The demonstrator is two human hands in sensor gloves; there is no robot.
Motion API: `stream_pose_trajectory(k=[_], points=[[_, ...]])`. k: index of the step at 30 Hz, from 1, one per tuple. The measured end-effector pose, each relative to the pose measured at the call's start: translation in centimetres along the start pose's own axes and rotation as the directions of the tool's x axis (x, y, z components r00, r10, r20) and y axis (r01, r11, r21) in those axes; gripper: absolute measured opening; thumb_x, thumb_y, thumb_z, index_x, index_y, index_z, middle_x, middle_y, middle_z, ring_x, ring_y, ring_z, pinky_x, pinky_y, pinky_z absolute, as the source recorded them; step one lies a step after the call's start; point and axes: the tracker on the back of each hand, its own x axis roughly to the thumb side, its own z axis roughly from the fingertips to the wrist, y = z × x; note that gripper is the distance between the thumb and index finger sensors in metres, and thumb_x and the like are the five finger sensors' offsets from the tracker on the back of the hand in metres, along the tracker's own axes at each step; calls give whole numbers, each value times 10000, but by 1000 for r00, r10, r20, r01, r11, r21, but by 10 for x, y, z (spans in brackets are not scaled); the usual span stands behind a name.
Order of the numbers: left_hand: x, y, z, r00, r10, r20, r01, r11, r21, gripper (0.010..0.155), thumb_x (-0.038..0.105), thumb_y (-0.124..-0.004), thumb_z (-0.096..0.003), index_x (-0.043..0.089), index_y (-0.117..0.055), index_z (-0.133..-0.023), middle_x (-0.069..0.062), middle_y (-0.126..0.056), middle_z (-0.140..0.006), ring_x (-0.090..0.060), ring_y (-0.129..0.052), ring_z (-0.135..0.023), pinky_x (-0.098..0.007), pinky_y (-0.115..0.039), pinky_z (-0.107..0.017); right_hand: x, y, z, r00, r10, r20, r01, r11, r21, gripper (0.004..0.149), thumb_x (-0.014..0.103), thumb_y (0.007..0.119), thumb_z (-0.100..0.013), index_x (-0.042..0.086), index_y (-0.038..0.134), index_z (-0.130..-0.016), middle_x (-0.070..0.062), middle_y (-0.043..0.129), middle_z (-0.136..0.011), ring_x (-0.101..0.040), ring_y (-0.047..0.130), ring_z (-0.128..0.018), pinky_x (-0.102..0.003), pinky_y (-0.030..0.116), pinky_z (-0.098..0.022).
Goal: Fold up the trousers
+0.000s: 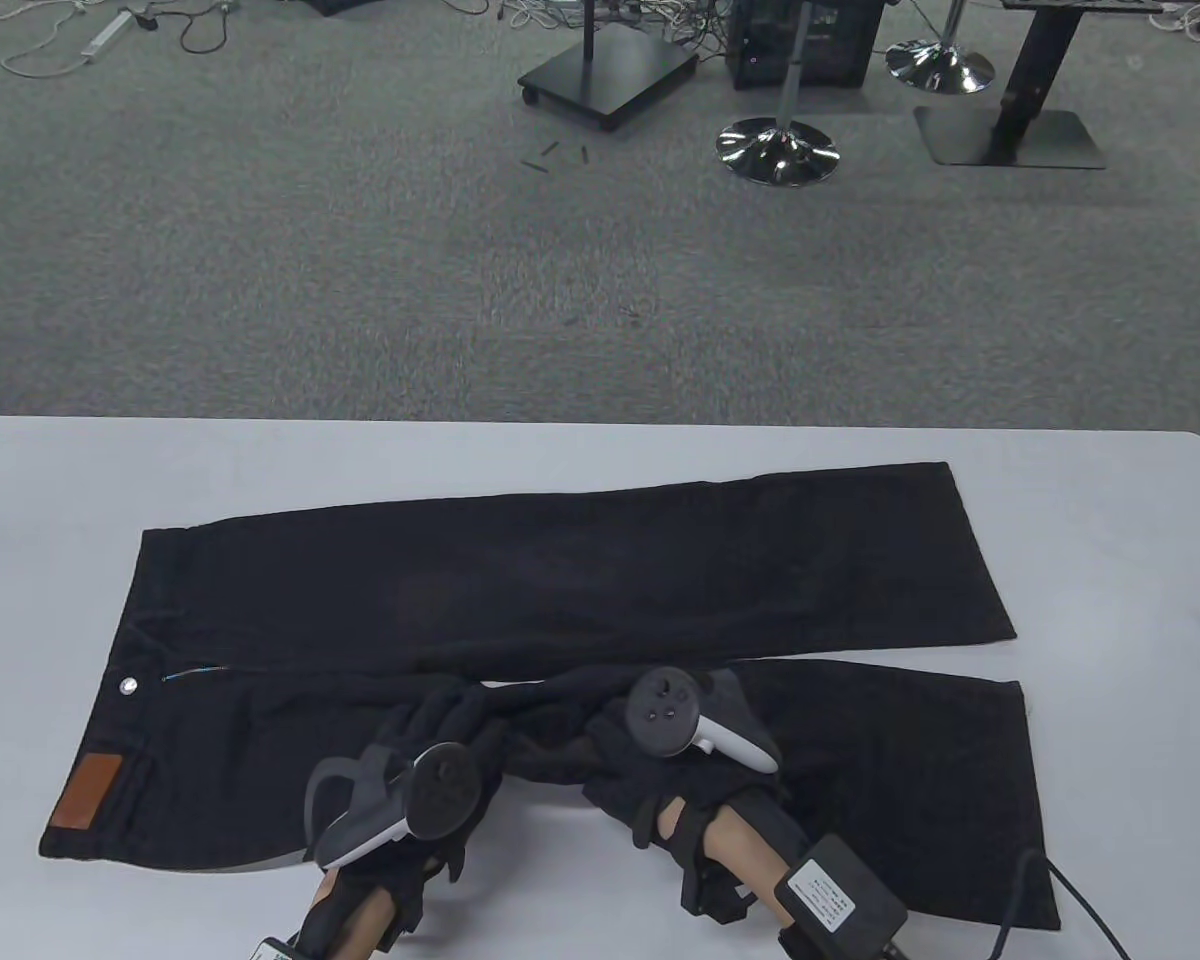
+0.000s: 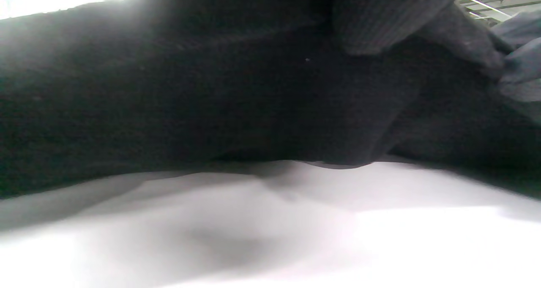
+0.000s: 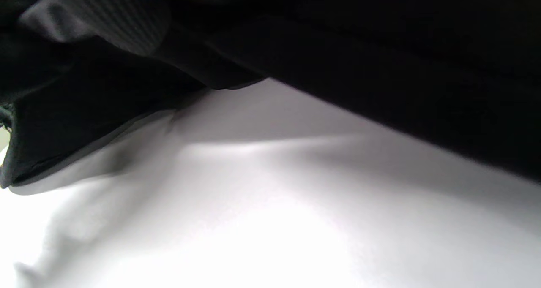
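The black cloth trousers (image 1: 560,590) look matt, with a tan leather-like waistband patch (image 1: 87,793); the white table (image 1: 1110,500) is smooth.

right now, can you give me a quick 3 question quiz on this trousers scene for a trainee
1. True or false: the black trousers lie spread on the white table with the waistband toward the left of the table view.
2. Multiple choice: where are the left hand and the right hand? A) on the far leg's hem B) on the nearer leg, close to the crotch C) off the table
3. Fill in: the brown patch sits at the ____ end of the trousers.

Key
1. true
2. B; the fabric bunches up there, but how either grip closes on it is hidden under dark gloves.
3. waistband
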Motion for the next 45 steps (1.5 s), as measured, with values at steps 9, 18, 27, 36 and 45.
stream_pose_trajectory(k=[9, 18, 27, 36, 45], points=[[-5, 2, 0, 994, 107, -6, -107, 994, -16, 526, 496, -706, -545, 295, -735, -1031, 100, -570, -1186, -268, -616, -1169, -595, -539, -839, 48, 17, 2, 918, 397, -5, -390, 901, -192, 857, 602, 725, -500, 296, 137, -1042, -3, 81, -1160, -353, 211, -1114, -652, 266, -774], [-5, -1, -1, 993, 114, -6, -114, 991, -71, 562, 512, -719, -537, 281, -723, -1049, 78, -576, -1184, -289, -644, -1152, -601, -557, -826, 35, 7, 3, 954, 300, 21, -288, 933, -216, 605, 476, 640, -526, 289, 406, -1051, -17, 382, -1166, -351, 434, -1097, -644, 370, -767], [-4, -11, -2, 973, -221, -61, 204, 956, -210, 798, 564, -806, -503, 355, -408, -1162, 95, -327, -1229, -303, -447, -1202, -615, -485, -840, 15, -4, -7, 998, -33, 58, 31, 999, 29, 588, 499, 619, -533, 274, 461, -1053, -31, 441, -1160, -369, 485, -1079, -648, 396, -753], [-20, 15, 6, 997, 57, -59, -62, 996, -70, 524, 438, -735, -555, 301, -733, -1061, 75, -540, -1198, -301, -579, -1174, -620, -523, -830, 24, 2, -1, 996, 37, 82, -35, 999, -28, 697, 596, 658, -516, 286, 366, -1067, -22, 315, -1179, -376, 345, -1103, -664, 321, -757], [-23, 15, 7, 994, 96, -58, -100, 992, -78, 565, 530, -726, -528, 256, -806, -1016, 60, -639, -1166, -307, -663, -1144, -617, -561, -817, 64, 23, -1, 922, 383, 54, -369, 913, -175, 812, 594, 719, -504, 307, 194, -1052, 9, 140, -1172, -352, 244, -1118, -659, 273, -773]])
